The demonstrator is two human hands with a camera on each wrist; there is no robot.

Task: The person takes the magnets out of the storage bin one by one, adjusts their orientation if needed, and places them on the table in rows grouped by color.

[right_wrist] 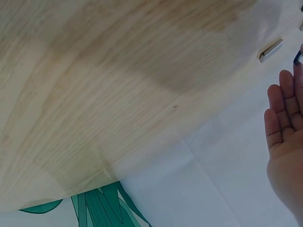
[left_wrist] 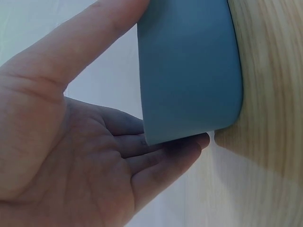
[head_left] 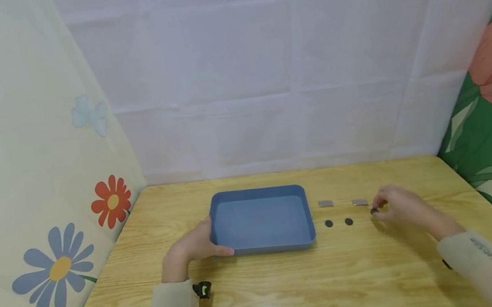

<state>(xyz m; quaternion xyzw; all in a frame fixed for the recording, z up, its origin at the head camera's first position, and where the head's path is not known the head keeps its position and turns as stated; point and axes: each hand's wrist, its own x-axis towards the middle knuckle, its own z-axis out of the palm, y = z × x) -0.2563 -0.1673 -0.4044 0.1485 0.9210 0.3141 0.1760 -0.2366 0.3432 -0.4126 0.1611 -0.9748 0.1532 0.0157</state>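
A shallow blue rectangular tray (head_left: 266,250) sits on the table. At its near left corner, my left hand (head_left: 195,244) grips it, thumb along the front side and fingers at the left side. The left wrist view shows the tray wall (left_wrist: 189,71) between thumb and fingers. To the right of the tray, my right hand (head_left: 400,208) pinches a small black disc (head_left: 374,211) between thumb and fingertips, close over the table. In the right wrist view the right hand (right_wrist: 286,137) is partly cut off, the disc (right_wrist: 297,57) at its fingertips.
Two more black discs, one (head_left: 329,223) nearer the tray and another (head_left: 349,221) beside it, lie on the wooden table (head_left: 321,284). Behind them are two small silver rectangular pieces, a left one (head_left: 326,203) and a right one (head_left: 360,202). A white cloth backdrop (head_left: 238,97) stands behind.
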